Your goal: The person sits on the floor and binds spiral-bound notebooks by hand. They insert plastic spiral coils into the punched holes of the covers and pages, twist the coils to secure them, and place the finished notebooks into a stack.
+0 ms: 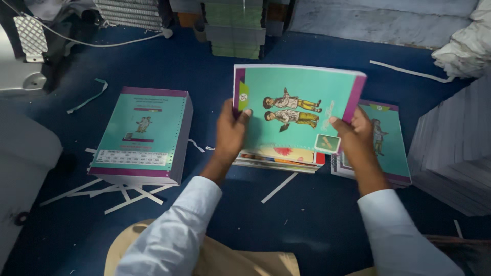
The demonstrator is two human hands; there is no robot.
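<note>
I hold up a teal book with a purple border and two drawn figures on its cover [296,105]. My left hand [230,134] grips its left edge, thumb on the cover. My right hand [355,138] grips its lower right corner. Below the book lies a low pile of colourful sheets [279,158] on the blue floor. A second teal cover [391,145] lies to the right, partly hidden by my right hand.
A thick stack of teal-covered books [143,135] stands at the left, with white paper strips [128,197] beside it. A grey paper stack [455,153] rises at the right. More stacks [235,28] stand at the back. A white machine part [20,153] is at far left.
</note>
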